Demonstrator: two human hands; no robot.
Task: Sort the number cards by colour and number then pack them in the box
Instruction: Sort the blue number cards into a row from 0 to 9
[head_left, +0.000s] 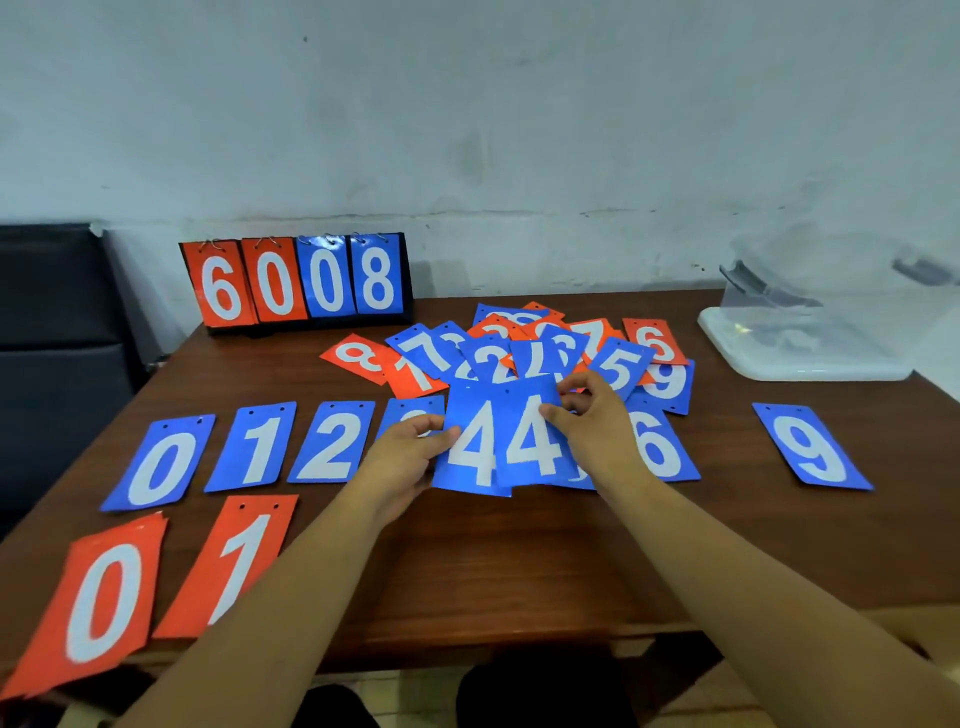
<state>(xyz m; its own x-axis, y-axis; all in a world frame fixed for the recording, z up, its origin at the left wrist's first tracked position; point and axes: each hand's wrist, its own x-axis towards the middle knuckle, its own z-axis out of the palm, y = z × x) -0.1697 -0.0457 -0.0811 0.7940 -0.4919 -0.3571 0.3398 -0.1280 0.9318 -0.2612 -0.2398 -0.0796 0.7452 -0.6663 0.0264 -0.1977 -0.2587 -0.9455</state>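
The left hand (410, 452) and right hand (587, 415) each pinch an edge of the two overlapping blue 4 cards (498, 441) over the worktop (519, 561), between the blue 2 card (327, 441) and blue 6 card (660, 447), where a sloppy set-down could bury the half-hidden blue cards (410, 408) beneath and muddle the order.

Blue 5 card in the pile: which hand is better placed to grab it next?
Right, probably. The right hand sits close to the blue 5 card; the left hand is beyond the blue 4 cards. Each holds a 4.
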